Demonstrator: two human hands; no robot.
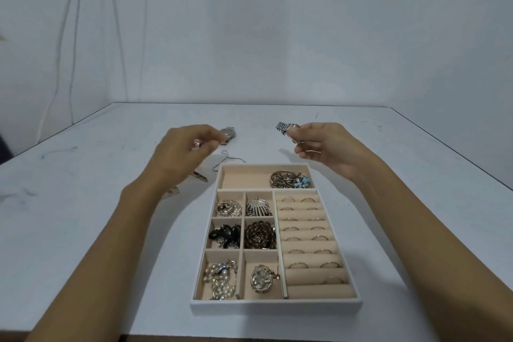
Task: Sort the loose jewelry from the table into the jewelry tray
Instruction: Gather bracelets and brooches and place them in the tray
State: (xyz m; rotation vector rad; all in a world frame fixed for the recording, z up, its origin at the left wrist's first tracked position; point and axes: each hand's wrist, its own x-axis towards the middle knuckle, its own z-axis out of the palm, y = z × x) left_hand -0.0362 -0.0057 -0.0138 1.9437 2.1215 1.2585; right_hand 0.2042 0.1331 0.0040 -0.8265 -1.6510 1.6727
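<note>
**Status:** sort mostly done (est.).

**Jewelry tray** (274, 307):
- All six small sections are filled.
- Ring rolls (311, 233) carry rings in most rows.
- Long top section holds bracelets (290, 180) at R end; L part is bare.

**Grip:**
- Right hand (322, 147) pinches a patterned band (282, 127) at the fingertips, above the table (83, 203) and beyond the tray's far R corner.
- Left hand (183, 153) has its fingers curled on a small metal piece (197, 144), beyond the far L corner.

**Left to do:**
- Both held pcs are not yet in the tray.
- Watch (229, 133) lies just beside the L fingertips.
- Thin chain (227, 159) lies near the tray's far L corner.
- Small items sit part-hidden under the L wrist; type can't be told.
</note>
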